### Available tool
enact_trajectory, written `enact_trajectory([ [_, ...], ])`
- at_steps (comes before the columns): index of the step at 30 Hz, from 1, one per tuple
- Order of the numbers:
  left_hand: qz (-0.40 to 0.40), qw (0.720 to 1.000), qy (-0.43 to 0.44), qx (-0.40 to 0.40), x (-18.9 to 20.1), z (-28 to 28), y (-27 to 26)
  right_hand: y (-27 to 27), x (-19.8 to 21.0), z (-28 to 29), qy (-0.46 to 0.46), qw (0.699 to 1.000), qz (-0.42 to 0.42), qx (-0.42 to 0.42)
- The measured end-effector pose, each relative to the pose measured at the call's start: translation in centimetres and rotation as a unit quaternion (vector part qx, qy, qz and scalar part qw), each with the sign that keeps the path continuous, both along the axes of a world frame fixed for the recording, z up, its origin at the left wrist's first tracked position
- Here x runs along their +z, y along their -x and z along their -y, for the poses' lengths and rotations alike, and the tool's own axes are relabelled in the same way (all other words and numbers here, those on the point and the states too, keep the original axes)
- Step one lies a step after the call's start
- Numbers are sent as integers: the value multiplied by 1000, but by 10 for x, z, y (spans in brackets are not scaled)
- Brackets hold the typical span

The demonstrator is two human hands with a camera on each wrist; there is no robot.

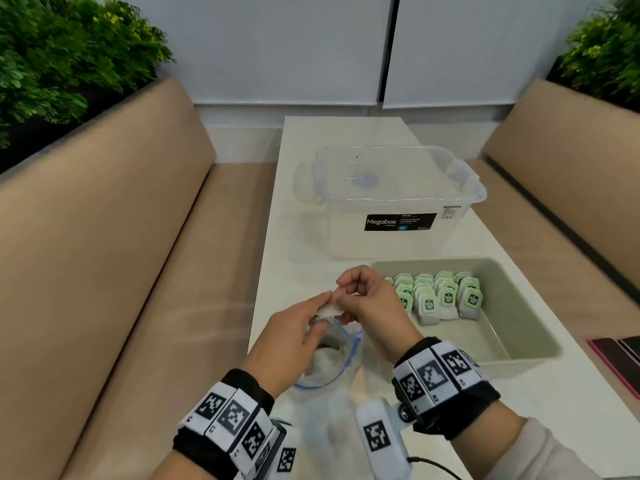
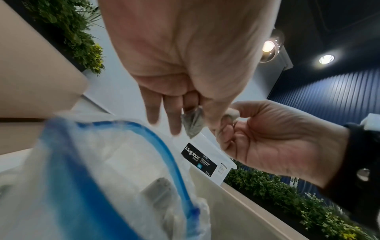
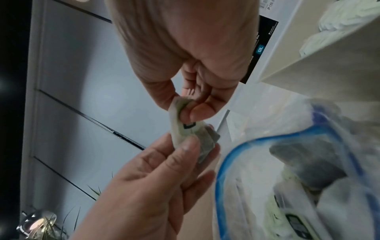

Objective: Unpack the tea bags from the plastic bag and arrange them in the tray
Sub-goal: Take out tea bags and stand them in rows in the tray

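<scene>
Plastic bag [image 1: 332, 368] gapes below both hands [image 1: 346, 306] pinching 1 tea bag [image 1: 329, 311]; tray [image 1: 519, 341] right.

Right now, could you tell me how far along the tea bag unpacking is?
Partly done. Rows of green-tagged tea bags already stand in the grey tray. In hand: the left hand and right hand both pinch one tea bag. Left: more bags show inside the open zip bag.
</scene>
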State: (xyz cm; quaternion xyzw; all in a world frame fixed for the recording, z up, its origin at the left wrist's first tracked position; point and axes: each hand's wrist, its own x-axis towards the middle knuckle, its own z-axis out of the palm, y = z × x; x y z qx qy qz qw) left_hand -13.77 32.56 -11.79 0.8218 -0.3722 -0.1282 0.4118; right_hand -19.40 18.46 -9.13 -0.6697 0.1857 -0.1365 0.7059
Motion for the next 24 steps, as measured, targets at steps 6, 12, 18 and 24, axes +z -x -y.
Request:
enact_trajectory([
  [6,-109,991,72,24,16,17,6,6,13,25,96,995,5,38],
  [12,-188,975,113,40,19,21,10,4,21,46,210,974,-59,60],
  [18,-217,967,85,107,1,76,18,13,23,129,246,959,-100,95],
  [24,-228,956,108,148,-5,66,10,1,21,147,375,896,-191,141],
])
